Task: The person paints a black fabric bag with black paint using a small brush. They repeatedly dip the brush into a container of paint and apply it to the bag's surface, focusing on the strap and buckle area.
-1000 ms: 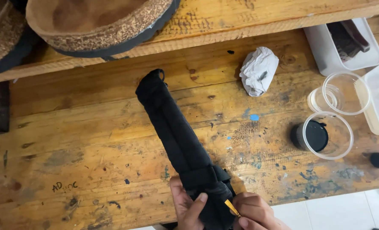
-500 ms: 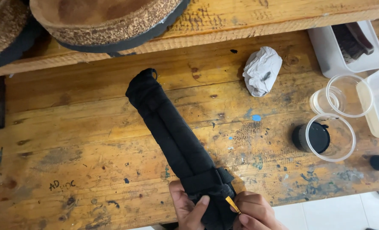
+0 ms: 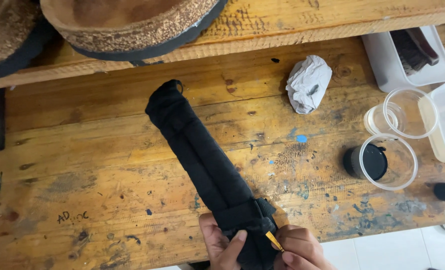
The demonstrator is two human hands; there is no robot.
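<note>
My left hand [image 3: 221, 245] grips the black padded strap's [image 3: 202, 160] near end on the bench [image 3: 92, 165]; my right hand [image 3: 297, 250] pinches a small yellow-tipped tool [image 3: 272, 241].

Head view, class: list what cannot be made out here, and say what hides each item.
- Near end of the black strap: hidden by the left hand, the right hand and the bottom edge.
- Yellow tool: only its tip shows; the right hand hides the rest.
- Cork sandals: cut off by the top edge.
- Brush in the white tray: partly cut off by the top edge.
</note>
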